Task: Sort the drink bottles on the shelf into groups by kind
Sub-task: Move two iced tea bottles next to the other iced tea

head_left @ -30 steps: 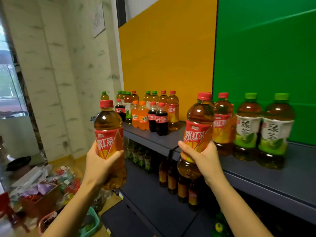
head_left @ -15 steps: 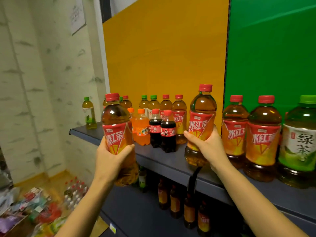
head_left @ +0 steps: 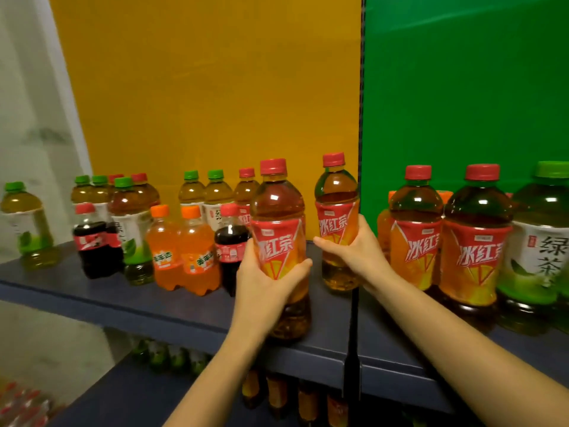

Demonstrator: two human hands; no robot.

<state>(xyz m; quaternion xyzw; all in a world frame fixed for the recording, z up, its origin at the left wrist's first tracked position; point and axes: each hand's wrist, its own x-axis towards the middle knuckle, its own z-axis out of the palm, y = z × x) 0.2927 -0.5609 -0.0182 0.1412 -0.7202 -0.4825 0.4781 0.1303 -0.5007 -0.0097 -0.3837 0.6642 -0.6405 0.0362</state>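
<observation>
fingers of the left hand [head_left: 264,278] and right hand [head_left: 354,257] each clamp an iced red tea bottle [head_left: 278,241], best set upright beside the matching pair [head_left: 446,241] on the shelf [head_left: 154,306].

A yellow backing panel [head_left: 215,97] fills the upper middle, from ten o'clock to twelve; a green backing panel [head_left: 462,87] takes the upper right, from one to three o'clock; a thin dark seam [head_left: 361,118] runs upright between the two, the panels meeting edge to edge. At nine to eleven o'clock stands a pale wall [head_left: 30,103], blurred, with faint grey marks; a white vertical strip [head_left: 66,97] lies between the wall and the yellow panel. At seven o'clock, low in the corner, a blurred heap of red and white packaged goods [head_left: 21,405] shows; what they are cannot be told.
</observation>
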